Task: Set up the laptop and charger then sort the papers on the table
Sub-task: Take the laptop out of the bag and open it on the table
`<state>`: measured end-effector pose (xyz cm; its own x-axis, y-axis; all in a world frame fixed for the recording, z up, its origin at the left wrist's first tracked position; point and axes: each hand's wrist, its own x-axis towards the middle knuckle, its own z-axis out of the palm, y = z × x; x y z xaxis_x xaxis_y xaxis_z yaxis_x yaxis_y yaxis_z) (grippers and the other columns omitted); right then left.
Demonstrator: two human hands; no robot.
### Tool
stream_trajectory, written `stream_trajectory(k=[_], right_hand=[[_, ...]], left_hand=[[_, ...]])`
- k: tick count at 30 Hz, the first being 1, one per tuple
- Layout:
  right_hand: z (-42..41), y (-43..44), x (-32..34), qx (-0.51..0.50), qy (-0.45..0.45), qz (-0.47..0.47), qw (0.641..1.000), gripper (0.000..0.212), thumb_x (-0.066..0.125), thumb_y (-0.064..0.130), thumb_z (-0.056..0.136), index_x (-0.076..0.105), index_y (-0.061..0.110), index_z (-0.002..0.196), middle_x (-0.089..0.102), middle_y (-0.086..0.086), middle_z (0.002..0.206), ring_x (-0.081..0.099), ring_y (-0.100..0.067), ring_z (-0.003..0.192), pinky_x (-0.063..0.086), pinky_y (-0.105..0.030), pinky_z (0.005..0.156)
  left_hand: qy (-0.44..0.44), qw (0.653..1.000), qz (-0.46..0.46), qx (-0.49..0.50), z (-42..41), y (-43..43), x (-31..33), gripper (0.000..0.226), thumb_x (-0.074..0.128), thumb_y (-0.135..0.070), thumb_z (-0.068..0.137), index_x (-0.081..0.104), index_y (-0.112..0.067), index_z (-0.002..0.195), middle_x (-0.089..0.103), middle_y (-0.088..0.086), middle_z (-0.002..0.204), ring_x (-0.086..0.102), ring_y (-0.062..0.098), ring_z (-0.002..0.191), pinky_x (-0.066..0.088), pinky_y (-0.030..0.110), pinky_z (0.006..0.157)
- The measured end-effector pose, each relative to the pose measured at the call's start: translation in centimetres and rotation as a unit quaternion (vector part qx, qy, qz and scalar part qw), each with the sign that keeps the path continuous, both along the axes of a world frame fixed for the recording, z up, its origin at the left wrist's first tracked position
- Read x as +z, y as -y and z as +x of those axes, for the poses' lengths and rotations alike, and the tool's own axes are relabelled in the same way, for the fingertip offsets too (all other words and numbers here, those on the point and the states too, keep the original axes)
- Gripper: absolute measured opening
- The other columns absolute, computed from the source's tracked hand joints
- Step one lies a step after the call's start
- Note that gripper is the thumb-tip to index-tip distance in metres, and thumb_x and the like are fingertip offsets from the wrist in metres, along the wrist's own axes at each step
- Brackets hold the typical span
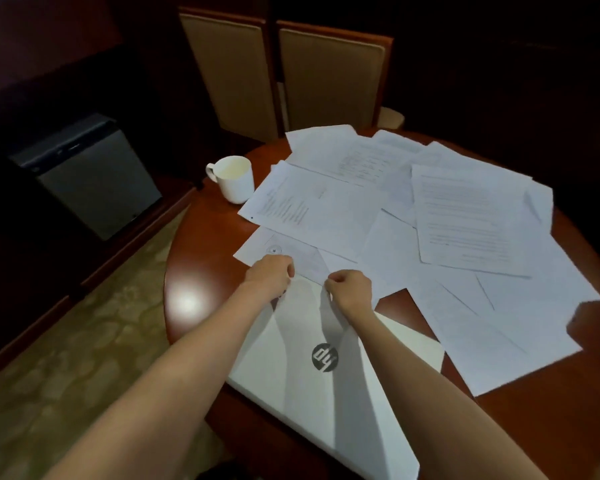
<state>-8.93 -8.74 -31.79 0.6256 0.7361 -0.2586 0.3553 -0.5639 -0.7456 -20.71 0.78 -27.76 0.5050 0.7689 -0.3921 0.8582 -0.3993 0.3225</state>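
Note:
A closed white laptop (312, 382) with a round dark logo lies on the near left part of the round wooden table (201, 271). My left hand (274, 277) and my right hand (349, 289) both sit at its far edge, fingers curled over that edge. Several white printed papers (465, 216) are spread loosely across the middle and right of the table, overlapping each other; one sheet (267, 247) lies just beyond my left hand. No charger shows in this view.
A white mug (234, 178) stands at the table's far left edge beside the papers. Two tan upholstered chairs (326, 77) are pushed in behind the table. A grey box-like unit (90, 181) sits on the floor at left.

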Motion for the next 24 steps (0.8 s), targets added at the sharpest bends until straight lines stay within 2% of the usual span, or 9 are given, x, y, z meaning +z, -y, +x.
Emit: stream_trajectory(k=[3, 6, 10, 12, 13, 15, 18, 21, 24], right_hand=[[-0.4, 0.4, -0.3, 0.029, 0.061, -0.047, 0.997, 0.021, 0.047, 0.018, 0.088, 0.067, 0.011, 0.086, 0.063, -0.010, 0.088, 0.057, -0.025, 0.085, 0.042, -0.026, 0.069], [-0.7, 0.5, -0.4, 0.071, 0.156, -0.117, 0.978, 0.035, 0.036, 0.027, 0.096, 0.063, 0.009, 0.108, 0.060, -0.010, 0.109, 0.055, -0.031, 0.102, 0.041, -0.035, 0.086], [-1.8, 0.1, -1.0, 0.095, 0.231, -0.154, 0.956, 0.042, 0.023, 0.035, 0.097, 0.051, 0.006, 0.110, 0.057, -0.013, 0.108, 0.052, -0.031, 0.101, 0.037, -0.036, 0.083], [-2.3, 0.0, -1.5, 0.091, 0.238, -0.163, 0.953, 0.062, 0.010, 0.048, 0.089, 0.052, 0.005, 0.109, 0.055, -0.013, 0.107, 0.050, -0.029, 0.101, 0.036, -0.035, 0.084], [-2.3, -0.1, -1.7, 0.082, 0.232, -0.164, 0.955, 0.067, 0.009, 0.052, 0.088, 0.053, 0.005, 0.107, 0.055, -0.013, 0.106, 0.050, -0.029, 0.100, 0.035, -0.036, 0.085], [-2.1, -0.2, -1.8, 0.084, 0.229, -0.163, 0.956, 0.059, 0.022, 0.051, 0.095, 0.056, 0.004, 0.102, 0.055, -0.013, 0.103, 0.049, -0.030, 0.100, 0.034, -0.037, 0.087], [-1.9, -0.3, -1.5, 0.079, 0.230, -0.155, 0.957, 0.053, 0.026, 0.052, 0.095, 0.051, 0.007, 0.081, 0.053, -0.010, 0.089, 0.049, -0.028, 0.091, 0.031, -0.039, 0.088], [-2.3, -0.2, -1.0, 0.063, 0.256, -0.132, 0.956, 0.060, 0.002, 0.061, 0.075, 0.033, 0.012, 0.061, 0.041, -0.004, 0.073, 0.041, -0.025, 0.076, 0.027, -0.036, 0.082], [-2.3, -0.2, -0.9, 0.056, 0.258, -0.129, 0.956, 0.065, -0.007, 0.058, 0.065, 0.037, 0.011, 0.065, 0.039, -0.002, 0.070, 0.038, -0.023, 0.073, 0.026, -0.036, 0.081]], left_hand=[[0.017, 0.999, 0.015, -0.029, -0.5, -1.7, 0.3, 0.037, 0.039, 0.005, 0.088, 0.057, -0.016, 0.112, 0.060, 0.005, 0.119, 0.057, 0.022, 0.100, 0.041, 0.024, 0.069], [-0.021, 0.996, 0.028, -0.087, -1.2, -3.2, -0.3, 0.048, 0.037, 0.005, 0.088, 0.049, -0.015, 0.130, 0.053, 0.009, 0.133, 0.051, 0.027, 0.119, 0.043, 0.030, 0.090], [-0.103, 0.985, -0.005, -0.139, -2.6, -3.8, -1.8, 0.071, 0.030, 0.003, 0.089, 0.008, -0.025, 0.151, 0.050, 0.017, 0.130, 0.050, 0.035, 0.115, 0.041, 0.036, 0.092], [-0.094, 0.984, -0.024, -0.147, -3.4, -4.2, -2.6, 0.075, 0.028, 0.002, 0.090, -0.005, -0.028, 0.151, 0.054, 0.017, 0.111, 0.052, 0.034, 0.102, 0.041, 0.036, 0.087], [-0.080, 0.985, -0.041, -0.145, -3.9, -4.4, -2.9, 0.073, 0.026, -0.001, 0.092, -0.006, -0.030, 0.150, 0.052, 0.017, 0.121, 0.050, 0.034, 0.109, 0.040, 0.036, 0.092], [-0.063, 0.985, -0.050, -0.151, -4.4, -4.7, -3.5, 0.068, 0.024, -0.006, 0.094, -0.003, -0.033, 0.150, 0.020, 0.010, 0.156, 0.032, 0.034, 0.136, 0.027, 0.039, 0.112], [-0.073, 0.977, -0.014, -0.200, -4.1, -5.5, -4.2, 0.070, 0.025, 0.003, 0.093, -0.001, -0.025, 0.151, -0.005, -0.002, 0.159, 0.007, 0.022, 0.147, 0.012, 0.037, 0.118], [-0.083, 0.971, -0.004, -0.226, -2.7, -6.8, -4.3, 0.074, 0.022, 0.011, 0.089, -0.001, -0.020, 0.151, -0.011, -0.004, 0.158, -0.002, 0.016, 0.147, 0.006, 0.036, 0.120], [-0.095, 0.970, -0.002, -0.224, -0.7, -8.1, -4.2, 0.070, 0.023, 0.006, 0.092, -0.004, -0.021, 0.151, -0.012, -0.005, 0.158, -0.001, 0.022, 0.147, 0.009, 0.042, 0.120]])
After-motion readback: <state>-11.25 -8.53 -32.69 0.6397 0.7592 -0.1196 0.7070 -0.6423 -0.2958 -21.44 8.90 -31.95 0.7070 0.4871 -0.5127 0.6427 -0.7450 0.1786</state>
